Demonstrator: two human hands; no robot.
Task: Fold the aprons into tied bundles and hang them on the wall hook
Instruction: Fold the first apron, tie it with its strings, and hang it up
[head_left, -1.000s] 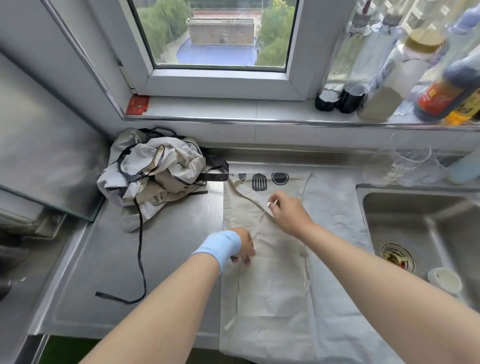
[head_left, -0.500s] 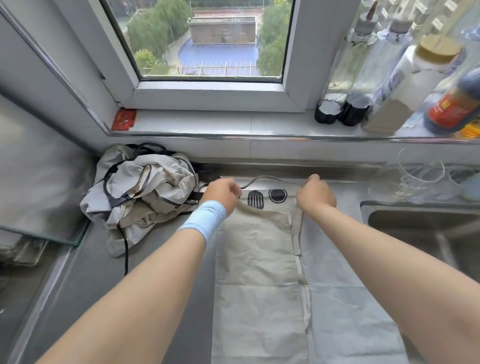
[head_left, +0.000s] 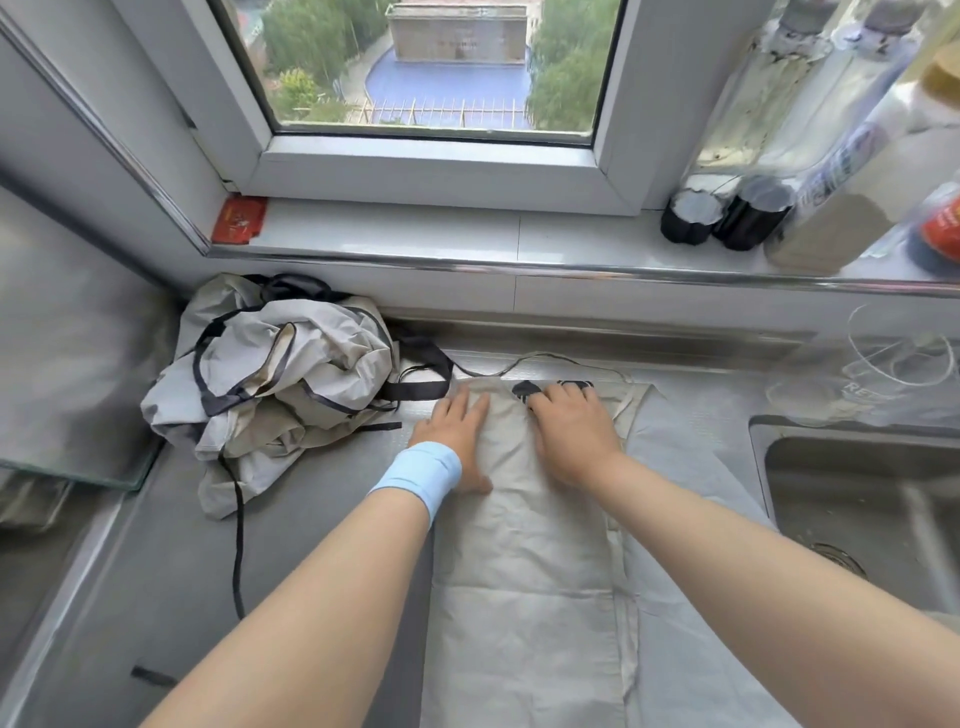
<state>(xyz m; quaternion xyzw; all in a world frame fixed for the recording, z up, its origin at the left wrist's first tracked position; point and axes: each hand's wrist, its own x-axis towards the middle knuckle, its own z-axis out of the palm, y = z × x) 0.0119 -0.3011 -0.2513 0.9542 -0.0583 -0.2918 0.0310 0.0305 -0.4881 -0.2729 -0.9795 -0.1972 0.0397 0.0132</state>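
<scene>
A beige apron (head_left: 524, 566) lies folded into a long narrow strip on the steel counter, running from the back wall toward me. Its top end carries dark printed shapes, partly under my fingers. My left hand (head_left: 457, 436), with a blue wristband, presses flat on the strip's upper left part. My right hand (head_left: 571, 431) presses flat beside it on the upper right, fingers spread. A thin tie string (head_left: 524, 361) loops on the counter just beyond the apron's top. No wall hook is in view.
A crumpled heap of grey-and-beige aprons (head_left: 270, 379) with black straps sits at the back left; one strap (head_left: 238, 545) trails toward me. A white cloth (head_left: 696, 571) lies under the strip. A sink (head_left: 862, 509) is at right, bottles (head_left: 810, 182) on the windowsill, a glass (head_left: 898, 358) behind the sink.
Both hands, curled at the apron's top corners half a second ago, now lie flat, close together on its upper part. A second ago they worked lower down the strip.
</scene>
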